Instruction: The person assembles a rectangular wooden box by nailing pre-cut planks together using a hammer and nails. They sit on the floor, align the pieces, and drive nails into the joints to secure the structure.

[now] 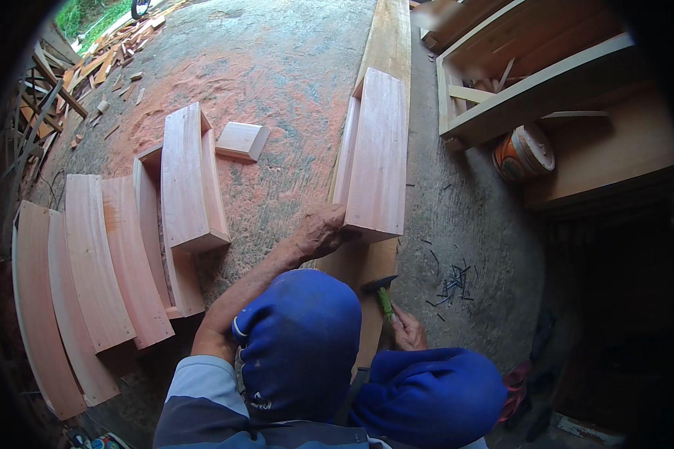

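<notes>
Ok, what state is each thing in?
Long wooden box: resting on the plank
Left hand: touching the box's near end
Right hand: closed around the hammer
Hammer: held, head apart from the box
Nails: loose, scattered on the floor
Wood block: lying flat, unheld
Wooden pieces at left: side by side, unheld

The blue trousers (pixel 299 329) bear a small pale logo (pixel 260 401), and the orange bucket (pixel 526 152) a label (pixel 508 160), neither readable.

I've got a conc. floor (pixel 464 202) under me: plank (pixel 386 52) approx. 12 o'clock, pinkish dust (pixel 296 97) 11, small wood blk. (pixel 240 139) 10, wooden frames (pixel 97 258) 9, loose nails (pixel 454 283) 4.
</notes>
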Demonstrator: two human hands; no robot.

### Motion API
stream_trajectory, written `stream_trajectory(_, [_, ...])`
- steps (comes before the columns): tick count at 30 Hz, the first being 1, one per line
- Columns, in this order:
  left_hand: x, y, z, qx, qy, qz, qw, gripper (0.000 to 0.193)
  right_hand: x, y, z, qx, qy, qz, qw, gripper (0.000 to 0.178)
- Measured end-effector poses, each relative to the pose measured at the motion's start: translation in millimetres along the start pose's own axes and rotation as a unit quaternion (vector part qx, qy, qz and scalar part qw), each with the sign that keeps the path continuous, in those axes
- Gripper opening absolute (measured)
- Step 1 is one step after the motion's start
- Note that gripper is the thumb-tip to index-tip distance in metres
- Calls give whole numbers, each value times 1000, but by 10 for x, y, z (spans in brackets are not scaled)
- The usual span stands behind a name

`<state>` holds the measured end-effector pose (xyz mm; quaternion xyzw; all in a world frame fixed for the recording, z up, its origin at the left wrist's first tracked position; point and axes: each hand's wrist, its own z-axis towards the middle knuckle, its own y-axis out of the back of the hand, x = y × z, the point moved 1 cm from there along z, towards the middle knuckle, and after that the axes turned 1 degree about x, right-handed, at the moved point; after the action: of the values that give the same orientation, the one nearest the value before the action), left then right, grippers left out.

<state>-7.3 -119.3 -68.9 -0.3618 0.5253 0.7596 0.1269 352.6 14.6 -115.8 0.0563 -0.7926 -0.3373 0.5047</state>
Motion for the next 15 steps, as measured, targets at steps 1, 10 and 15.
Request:
stream_trajectory(1, [-131, 74, 5, 12, -18, 32, 999, 30, 5, 87, 131, -30, 44, -74, 996, 46])
stream_trajectory(10, [-601, 26, -64, -4, -81, 123, 989, 30, 1300, 616, 1415, -91, 115, -6, 989, 63])
stream_trajectory(15, [-747, -315, 69, -7, -126, 105, 986, 29, 1237, 842, 1472, 52, -20, 206, 977, 67])
